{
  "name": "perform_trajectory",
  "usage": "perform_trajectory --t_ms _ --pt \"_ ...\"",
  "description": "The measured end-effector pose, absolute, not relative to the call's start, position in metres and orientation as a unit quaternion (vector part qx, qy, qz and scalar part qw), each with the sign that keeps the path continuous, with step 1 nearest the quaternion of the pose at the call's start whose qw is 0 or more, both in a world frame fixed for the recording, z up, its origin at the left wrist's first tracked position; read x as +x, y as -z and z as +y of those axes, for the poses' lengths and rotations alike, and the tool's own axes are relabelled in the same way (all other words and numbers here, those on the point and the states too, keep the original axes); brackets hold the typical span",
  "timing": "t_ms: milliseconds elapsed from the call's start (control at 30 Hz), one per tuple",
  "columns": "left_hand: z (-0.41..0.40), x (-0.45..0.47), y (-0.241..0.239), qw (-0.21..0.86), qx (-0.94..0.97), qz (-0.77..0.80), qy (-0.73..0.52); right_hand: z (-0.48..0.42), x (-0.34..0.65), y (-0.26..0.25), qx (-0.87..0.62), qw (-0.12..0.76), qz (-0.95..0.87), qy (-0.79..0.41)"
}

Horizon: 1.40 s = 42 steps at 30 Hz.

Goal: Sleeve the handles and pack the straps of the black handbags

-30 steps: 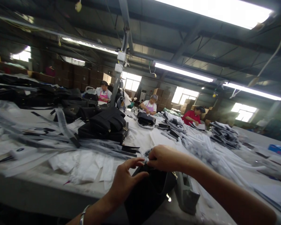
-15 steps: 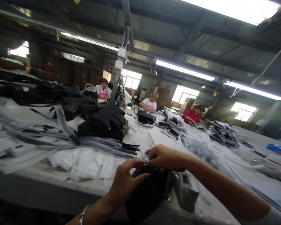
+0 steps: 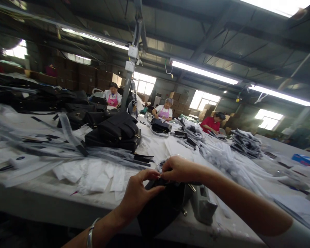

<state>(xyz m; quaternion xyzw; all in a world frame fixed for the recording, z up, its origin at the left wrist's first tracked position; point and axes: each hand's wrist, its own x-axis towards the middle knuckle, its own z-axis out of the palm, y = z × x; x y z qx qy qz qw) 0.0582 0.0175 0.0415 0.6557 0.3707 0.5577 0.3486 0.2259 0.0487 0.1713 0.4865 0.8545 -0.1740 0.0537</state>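
A black handbag (image 3: 162, 210) with gold-coloured metal fittings stands at the table's front edge, right before me. My left hand (image 3: 138, 191) grips its upper edge, thumb on the near side and fingers on the far side. Over the top of the bag, my right hand (image 3: 179, 169) is closed in a pinch close to the left fingertips. What the right fingers pinch is too small and too covered to make out. A grey block with hollows (image 3: 203, 206) stands to the right of the bag, below my right forearm.
Black bags (image 3: 113, 132) are piled at the left, with plastic-wrapped straps (image 3: 103, 155) and white pouches (image 3: 95, 179) before them. White wrapped handles (image 3: 222, 162) lie in a heap at the right. Across the table sit three co-workers. A blue box (image 3: 306, 159) lies far right.
Both hands stay on the bag's upper edge with only slight finger movement. The view has shifted a little; the bag and hands appear slightly higher and further left.
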Motion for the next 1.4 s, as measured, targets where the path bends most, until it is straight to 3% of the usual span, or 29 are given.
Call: perform_trajectory --t_ms 167,467,667,867,967,1167,1400 --pt "0.017 0.063 -0.041 0.354 0.654 0.368 -0.558 0.046 0.220 -0.162 0.472 0.048 0.862 0.179" --pt "0.022 0.054 -0.045 0.308 0.680 0.383 -0.544 0.041 0.227 -0.178 0.492 0.060 0.866 0.063" --pt "0.021 0.061 -0.042 0.332 0.659 0.380 -0.557 0.039 0.219 -0.171 0.460 0.068 0.885 0.014" --pt "0.025 0.048 -0.039 0.337 0.655 0.375 -0.563 0.031 0.214 -0.172 0.444 -0.021 0.896 -0.015" --pt "0.026 0.036 -0.040 0.374 0.670 0.385 -0.512 0.032 0.225 -0.172 0.393 -0.033 0.919 -0.008" --pt "0.027 0.032 -0.043 0.410 0.705 0.391 -0.427 0.037 0.224 -0.159 0.376 0.065 0.924 -0.033" --pt "0.037 0.029 -0.038 0.519 0.661 0.338 -0.424 0.036 0.215 -0.171 0.359 0.048 0.931 -0.044"
